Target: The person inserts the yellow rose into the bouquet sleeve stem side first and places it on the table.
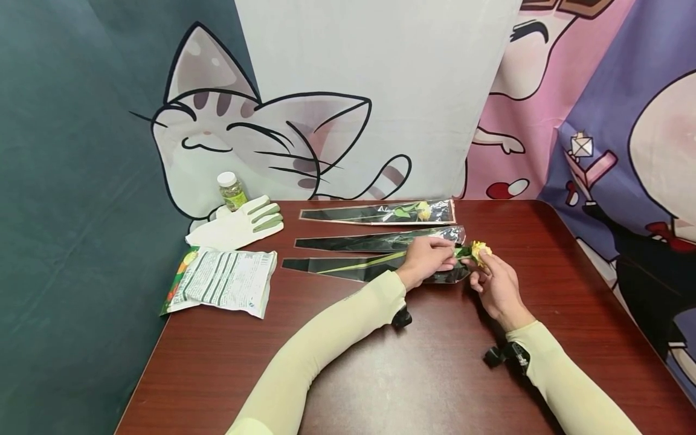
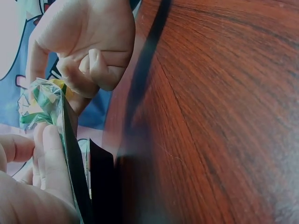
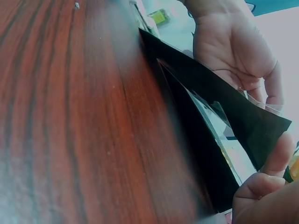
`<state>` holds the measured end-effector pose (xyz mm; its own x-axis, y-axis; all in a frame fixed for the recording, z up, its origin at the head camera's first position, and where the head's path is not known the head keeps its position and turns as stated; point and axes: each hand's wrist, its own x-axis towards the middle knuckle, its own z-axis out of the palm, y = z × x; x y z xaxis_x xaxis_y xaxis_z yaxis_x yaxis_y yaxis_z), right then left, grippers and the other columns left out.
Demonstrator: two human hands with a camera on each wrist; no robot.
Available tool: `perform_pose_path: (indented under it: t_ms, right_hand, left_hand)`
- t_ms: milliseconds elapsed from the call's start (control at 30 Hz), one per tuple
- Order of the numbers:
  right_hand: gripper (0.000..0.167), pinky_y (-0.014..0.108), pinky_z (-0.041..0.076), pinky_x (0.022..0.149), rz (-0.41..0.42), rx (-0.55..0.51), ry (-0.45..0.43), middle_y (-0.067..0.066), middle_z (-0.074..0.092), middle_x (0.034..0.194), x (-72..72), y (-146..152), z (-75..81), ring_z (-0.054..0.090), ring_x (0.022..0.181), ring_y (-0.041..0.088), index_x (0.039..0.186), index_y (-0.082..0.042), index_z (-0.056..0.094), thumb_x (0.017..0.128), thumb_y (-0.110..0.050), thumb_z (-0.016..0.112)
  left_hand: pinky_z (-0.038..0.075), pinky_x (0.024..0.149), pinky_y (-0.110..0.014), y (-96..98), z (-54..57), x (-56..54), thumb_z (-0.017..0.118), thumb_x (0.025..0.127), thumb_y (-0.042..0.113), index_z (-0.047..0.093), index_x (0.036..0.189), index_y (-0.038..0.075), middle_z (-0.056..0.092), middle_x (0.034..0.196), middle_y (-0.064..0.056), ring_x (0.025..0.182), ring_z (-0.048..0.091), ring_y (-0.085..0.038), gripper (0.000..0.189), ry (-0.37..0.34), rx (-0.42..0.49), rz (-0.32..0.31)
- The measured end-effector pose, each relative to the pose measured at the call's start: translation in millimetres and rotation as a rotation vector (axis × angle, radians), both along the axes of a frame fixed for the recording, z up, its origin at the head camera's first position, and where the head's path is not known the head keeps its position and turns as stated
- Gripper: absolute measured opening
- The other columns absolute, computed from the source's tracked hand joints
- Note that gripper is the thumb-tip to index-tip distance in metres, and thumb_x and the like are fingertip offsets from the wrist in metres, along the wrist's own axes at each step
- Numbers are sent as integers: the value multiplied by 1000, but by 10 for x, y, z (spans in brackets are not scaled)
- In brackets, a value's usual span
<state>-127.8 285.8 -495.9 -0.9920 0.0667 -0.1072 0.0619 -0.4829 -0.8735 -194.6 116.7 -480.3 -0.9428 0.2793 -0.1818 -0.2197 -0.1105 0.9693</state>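
Observation:
A yellow flower (image 1: pixel 481 251) lies at the right end of the front flower sleeve (image 1: pixel 304 264), a tapered black and clear wrapper, with its long green stem running inside. My left hand (image 1: pixel 428 258) pinches the sleeve near its wide mouth; in the left wrist view, clear film (image 2: pixel 43 91) crinkles past those fingers. With thumb and fingers, my right hand (image 1: pixel 500 289) holds the flower by its head. The right wrist view shows the sleeve's black side (image 3: pixel 219 93) raised between both hands. Flower petals (image 3: pixel 294 168) are mostly cut off there.
Behind lie a second sleeve (image 1: pixel 326 243) and a third sleeve (image 1: pixel 337 214) holding another yellow flower (image 1: pixel 423 211). To the left are a white-and-green glove (image 1: pixel 234 226), a printed packet (image 1: pixel 225 281) and a white-capped jar (image 1: pixel 232 192). A patterned cloth hangs behind the table (image 1: pixel 380 374).

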Motion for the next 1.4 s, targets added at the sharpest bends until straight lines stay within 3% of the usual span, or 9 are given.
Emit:
perform_pose_path:
  t_ms: [233,533,700,1000,1200,1400]
  right_hand:
    - [12,19,38,47,21,31,-23,-1,81,92,5,-22,-13,58,52,9,108,-18,65,112,-22,55]
    - [11,19,48,50,12,90,-39,-8,75,83,13,-36,-29,61,51,8,104,-19,66,111,-23,57]
    - [11,20,49,52,33,123,-46,-9,70,82,11,-44,-41,61,53,8,106,-20,66,111,-21,57]
    - [7,19,49,52,80,207,-38,-9,69,75,-2,-66,-40,61,54,7,110,-18,65,110,-23,61]
    - [14,15,43,46,112,340,-51,-10,68,78,-20,-44,-5,60,54,6,117,-15,57,108,-23,64]
    - [21,15,45,47,138,451,-46,-9,69,82,-39,65,57,64,58,7,120,-14,55,108,-29,65]
  left_hand:
    - [66,63,-24,28,17,23,74,94,0,81,107,-2,80,86,-15,62,72,-10,15,-8,14,7]
    - [66,64,-24,41,30,37,74,95,1,82,106,-1,81,90,-16,66,74,-13,14,-9,9,5]
    - [66,65,-24,41,31,33,74,94,1,82,105,-1,80,83,-8,71,77,-17,13,-8,6,9]
    - [65,63,-23,52,24,20,75,94,0,82,101,0,79,79,-8,62,71,-9,10,-9,10,21]
    - [65,63,-24,33,16,24,75,94,1,82,99,2,78,78,-7,61,71,-9,9,-11,5,19]
    - [64,61,-22,-1,16,17,75,94,2,82,104,0,78,77,-5,60,71,-9,12,-11,1,3]
